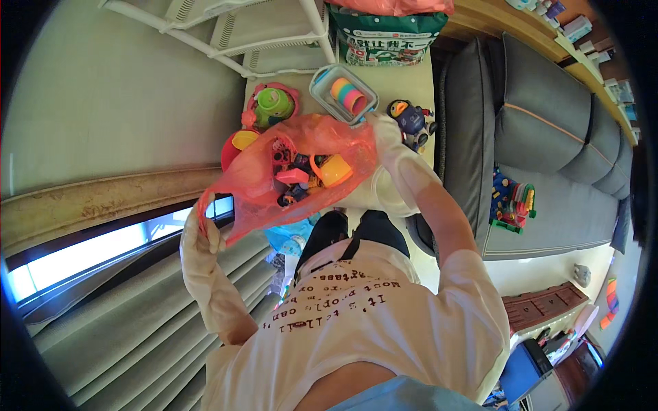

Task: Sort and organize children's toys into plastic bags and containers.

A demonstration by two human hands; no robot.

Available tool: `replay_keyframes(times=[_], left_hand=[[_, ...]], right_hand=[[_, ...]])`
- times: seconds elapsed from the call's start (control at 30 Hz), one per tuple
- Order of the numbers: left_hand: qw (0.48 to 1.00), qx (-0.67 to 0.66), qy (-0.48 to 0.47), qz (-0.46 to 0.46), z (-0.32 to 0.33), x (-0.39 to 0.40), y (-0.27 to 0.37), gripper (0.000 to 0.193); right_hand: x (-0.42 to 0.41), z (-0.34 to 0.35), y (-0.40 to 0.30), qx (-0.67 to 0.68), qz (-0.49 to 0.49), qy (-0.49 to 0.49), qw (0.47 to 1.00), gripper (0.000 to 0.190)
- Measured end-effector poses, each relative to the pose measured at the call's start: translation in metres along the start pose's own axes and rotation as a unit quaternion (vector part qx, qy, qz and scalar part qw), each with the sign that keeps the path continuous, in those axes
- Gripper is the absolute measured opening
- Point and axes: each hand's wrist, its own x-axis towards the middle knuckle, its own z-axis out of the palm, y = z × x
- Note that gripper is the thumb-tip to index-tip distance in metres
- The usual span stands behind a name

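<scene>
A red translucent plastic bag (pixel 247 180) is spread wide before me, its mouth showing mixed toys inside. Among them are a yellow toy cup (pixel 335 170) and a pink block (pixel 292 176). My left hand (pixel 204 231), in a white glove, grips the bag's rim at the lower left. My right hand (pixel 383 128), also gloved, is at the bag's upper right edge, beside a clear lidless container (pixel 321 95) that holds a rainbow coil spring (pixel 349 96); its fingers are partly hidden. A dark-blue toy figure (pixel 411 118) lies just right of that hand.
Green and pink toys (pixel 273 105) and a red-and-yellow toy (pixel 239 144) lie beyond the bag. A white rack (pixel 267 46) and a green printed bag (pixel 388 38) stand behind. To the right is a grey sofa (pixel 555 205); a clear round tub (pixel 390 192) sits below my right wrist.
</scene>
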Motion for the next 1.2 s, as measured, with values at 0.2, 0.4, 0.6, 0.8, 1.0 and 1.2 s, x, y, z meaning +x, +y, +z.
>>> replay_keyframes(times=[0.2, 0.4, 0.6, 0.8, 1.0, 1.2], left_hand=[[0.999, 0.028, 0.034, -0.020, 0.009, -0.020, -0.001, 0.063], [0.998, 0.004, 0.054, -0.017, 0.003, -0.027, -0.008, 0.060], [0.996, -0.042, 0.082, -0.013, 0.006, -0.024, -0.007, 0.057], [0.993, -0.007, 0.111, -0.031, -0.001, -0.026, -0.010, 0.057], [0.992, -0.007, 0.124, -0.038, 0.008, -0.018, -0.006, 0.059], [0.994, -0.016, 0.104, -0.028, 0.014, -0.013, -0.003, 0.053]], right_hand=[[0.077, 0.100, -0.006, -0.098, 0.072, -0.174, 0.977, 0.017], [0.086, 0.093, -0.010, -0.082, 0.003, -0.315, 0.945, 0.024], [0.090, 0.108, 0.054, -0.084, 0.077, -0.278, 0.954, 0.031], [0.108, 0.059, 0.065, -0.262, -0.105, -0.276, 0.919, 0.022], [0.105, 0.002, 0.050, -0.240, -0.110, -0.254, 0.930, 0.032], [0.142, 0.006, 0.032, -0.205, -0.080, -0.183, 0.958, 0.060]])
